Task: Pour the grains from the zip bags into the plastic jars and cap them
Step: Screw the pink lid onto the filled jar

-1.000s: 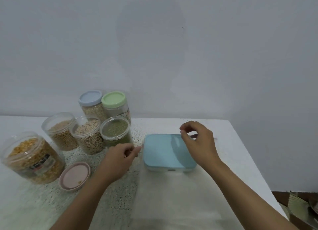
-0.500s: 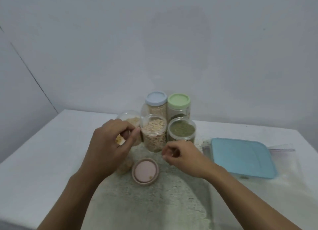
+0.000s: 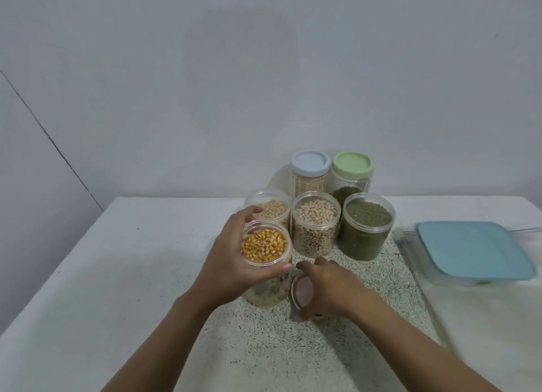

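Observation:
My left hand (image 3: pixel 231 262) grips an open clear jar of yellow corn kernels (image 3: pixel 264 245) around its rim, near the table's middle. Just right of it, my right hand (image 3: pixel 325 289) holds a pink lid (image 3: pixel 300 293) by its edge, thumb below and fingers above. Behind stand three uncapped jars: tan grains (image 3: pixel 271 208), pale beans (image 3: pixel 315 224) and green mung beans (image 3: pixel 366 230). Two capped jars stand at the back, one with a blue lid (image 3: pixel 310 168), one with a green lid (image 3: pixel 352 168).
A clear box with a light blue lid (image 3: pixel 472 249) sits at the right on flat clear zip bags (image 3: pixel 484 318). A speckled mat (image 3: pixel 293 347) covers the white table (image 3: pixel 88 274). A plain wall stands close behind.
My left hand took hold of the corn jar and stood it upright nearer me. My right hand moved left from the blue box and picked up the pink lid. The view swung left.

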